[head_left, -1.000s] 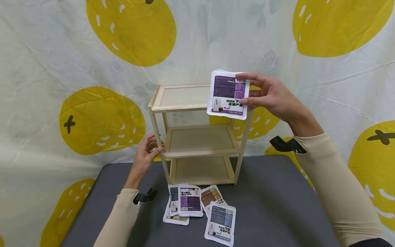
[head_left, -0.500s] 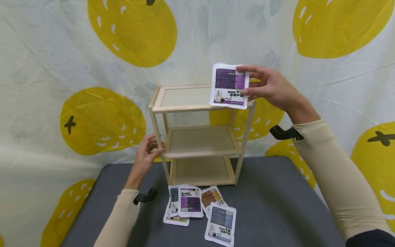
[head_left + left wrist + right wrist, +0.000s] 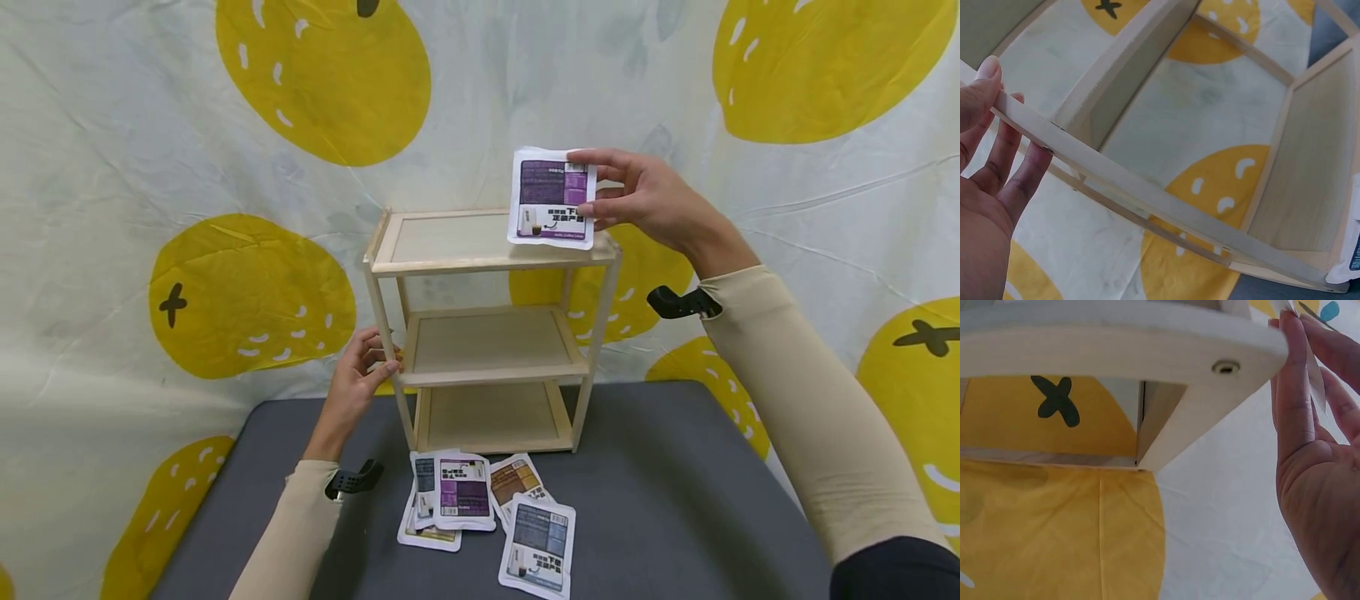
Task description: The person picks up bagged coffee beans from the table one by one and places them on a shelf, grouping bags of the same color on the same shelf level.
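Note:
Above the top tier of a small wooden shelf (image 3: 491, 373), my right hand (image 3: 651, 200) pinches a white packet with a purple label (image 3: 551, 198) by its right edge. The packet stands upright, its printed face towards me; "Coffee" seems to be part of its print. In the right wrist view the packet (image 3: 1316, 381) shows edge-on between thumb and fingers, beside the shelf's corner. My left hand (image 3: 358, 371) holds the shelf's left front post. From the left wrist, the thumb and fingers (image 3: 1025, 175) sit on either side of that post (image 3: 1122, 178).
In front of the shelf, several similar packets lie on the dark grey table (image 3: 645, 500): an overlapping group with a purple packet (image 3: 463, 492) on top, a brown one (image 3: 517, 483) and a grey-blue one (image 3: 537, 546). Behind hangs a pale cloth (image 3: 480, 100) with yellow fruit prints.
My right hand has lifted the purple-labelled packet upward, from partly in front of the top tier's edge to above it, shifting slightly left lately. The left hand stays on the post.

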The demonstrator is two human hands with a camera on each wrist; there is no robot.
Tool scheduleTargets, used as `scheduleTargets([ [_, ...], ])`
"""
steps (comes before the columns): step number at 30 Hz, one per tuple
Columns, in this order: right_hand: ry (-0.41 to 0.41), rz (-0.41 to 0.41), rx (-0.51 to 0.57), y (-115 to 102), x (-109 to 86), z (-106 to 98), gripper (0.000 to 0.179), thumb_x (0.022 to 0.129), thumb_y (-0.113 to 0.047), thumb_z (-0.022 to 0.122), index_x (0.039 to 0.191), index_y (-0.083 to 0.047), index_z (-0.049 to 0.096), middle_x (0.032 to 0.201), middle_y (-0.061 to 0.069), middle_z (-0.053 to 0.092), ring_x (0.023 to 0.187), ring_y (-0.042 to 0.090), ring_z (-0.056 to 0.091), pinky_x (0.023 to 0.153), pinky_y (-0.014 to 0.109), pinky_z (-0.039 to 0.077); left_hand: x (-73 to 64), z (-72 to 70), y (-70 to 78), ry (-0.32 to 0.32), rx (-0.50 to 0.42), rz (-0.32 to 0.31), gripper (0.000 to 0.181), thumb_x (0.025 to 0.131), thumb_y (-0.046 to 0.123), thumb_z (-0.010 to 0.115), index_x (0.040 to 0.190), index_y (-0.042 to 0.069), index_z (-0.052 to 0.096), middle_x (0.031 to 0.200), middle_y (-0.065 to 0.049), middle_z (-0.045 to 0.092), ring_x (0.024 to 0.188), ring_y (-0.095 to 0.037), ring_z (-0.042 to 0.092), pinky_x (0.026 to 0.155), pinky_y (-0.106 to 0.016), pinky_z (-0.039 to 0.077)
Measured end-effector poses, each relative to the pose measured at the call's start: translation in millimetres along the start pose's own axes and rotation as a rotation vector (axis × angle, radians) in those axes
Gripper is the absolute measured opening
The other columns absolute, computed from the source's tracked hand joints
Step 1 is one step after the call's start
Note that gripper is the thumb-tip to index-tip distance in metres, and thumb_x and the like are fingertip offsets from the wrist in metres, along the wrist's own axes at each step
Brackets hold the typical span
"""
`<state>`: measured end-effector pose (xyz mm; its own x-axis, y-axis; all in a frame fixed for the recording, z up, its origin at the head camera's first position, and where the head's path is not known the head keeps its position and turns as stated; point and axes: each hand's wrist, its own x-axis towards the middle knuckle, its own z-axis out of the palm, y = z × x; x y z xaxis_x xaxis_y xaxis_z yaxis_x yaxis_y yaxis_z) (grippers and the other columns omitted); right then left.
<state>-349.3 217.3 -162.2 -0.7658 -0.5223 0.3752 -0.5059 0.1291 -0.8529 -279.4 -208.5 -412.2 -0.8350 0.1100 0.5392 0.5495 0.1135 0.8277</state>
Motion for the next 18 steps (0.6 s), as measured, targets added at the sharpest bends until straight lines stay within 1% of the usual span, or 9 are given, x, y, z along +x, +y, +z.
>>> scheduleTargets([
  [5, -0.004, 0.014, 0.044, 3.8, 5.8, -3.9, 0.061, 0.092, 0.005, 0.070, 0.149, -0.008, 0.051, 0.122, 0.017, 0.061, 0.092, 0.025, 0.072, 0.077, 0.033, 0.061, -0.1, 0.7, 1.0, 0.004, 0.008, -0.007, 0.049, 0.096, -0.004, 0.065, 0.141, 0.004, 0.049, 0.114, -0.005, 0.060, 0.102, -0.040, 0.060, 0.085, -0.026, 0.057],
  [8, -0.003, 0.024, 0.036, 6.3, 7.8, -5.5, 0.060, 0.092, 0.005, 0.070, 0.148, -0.008, 0.051, 0.121, 0.016, 0.062, 0.093, 0.025, 0.072, 0.077, 0.033, 0.060, -0.4, 0.5, 0.9, 0.007, 0.015, -0.019, 0.050, 0.096, -0.003, 0.065, 0.142, 0.001, 0.047, 0.114, -0.006, 0.060, 0.102, -0.037, 0.060, 0.086, -0.025, 0.056],
  [9, -0.002, 0.030, 0.026, 6.9, 8.4, -5.8, 0.060, 0.092, 0.004, 0.070, 0.148, -0.009, 0.052, 0.122, 0.016, 0.062, 0.094, 0.025, 0.072, 0.078, 0.033, 0.060, -0.4, 0.5, 0.7, 0.009, 0.012, -0.024, 0.050, 0.095, -0.003, 0.066, 0.142, 0.001, 0.047, 0.115, -0.008, 0.060, 0.102, -0.037, 0.061, 0.086, -0.025, 0.056],
  [11, 0.000, 0.046, -0.003, 8.1, 9.4, -6.3, 0.060, 0.092, 0.002, 0.070, 0.148, -0.010, 0.051, 0.122, 0.015, 0.062, 0.096, 0.024, 0.071, 0.080, 0.033, 0.060, -0.4, 0.4, 0.5, 0.006, 0.005, -0.025, 0.050, 0.095, -0.004, 0.065, 0.142, 0.001, 0.047, 0.117, -0.016, 0.059, 0.103, -0.037, 0.060, 0.086, -0.026, 0.057],
  [13, 0.002, 0.064, -0.033, 8.7, 10.7, -6.6, 0.061, 0.093, 0.000, 0.071, 0.149, -0.011, 0.051, 0.124, 0.014, 0.061, 0.099, 0.024, 0.071, 0.081, 0.033, 0.060, -0.2, 0.4, 0.5, 0.002, -0.003, -0.023, 0.050, 0.096, -0.004, 0.065, 0.142, 0.004, 0.048, 0.119, -0.024, 0.056, 0.103, -0.038, 0.060, 0.085, -0.026, 0.057],
  [15, 0.000, 0.084, -0.065, 9.0, 12.2, -6.9, 0.062, 0.093, -0.003, 0.072, 0.150, -0.013, 0.050, 0.126, 0.013, 0.060, 0.101, 0.025, 0.070, 0.083, 0.032, 0.060, 0.2, 0.5, 0.4, -0.002, -0.012, -0.021, 0.050, 0.096, -0.004, 0.065, 0.141, 0.006, 0.048, 0.121, -0.030, 0.054, 0.103, -0.038, 0.060, 0.085, -0.026, 0.057],
  [18, -0.006, 0.114, -0.082, 10.0, 15.0, -7.5, 0.064, 0.092, -0.006, 0.074, 0.151, -0.014, 0.049, 0.129, 0.013, 0.058, 0.104, 0.026, 0.068, 0.084, 0.031, 0.059, 0.4, 0.2, 0.5, -0.003, -0.013, -0.017, 0.050, 0.096, -0.005, 0.064, 0.142, 0.006, 0.048, 0.122, -0.032, 0.054, 0.103, -0.036, 0.060, 0.085, -0.026, 0.057],
])
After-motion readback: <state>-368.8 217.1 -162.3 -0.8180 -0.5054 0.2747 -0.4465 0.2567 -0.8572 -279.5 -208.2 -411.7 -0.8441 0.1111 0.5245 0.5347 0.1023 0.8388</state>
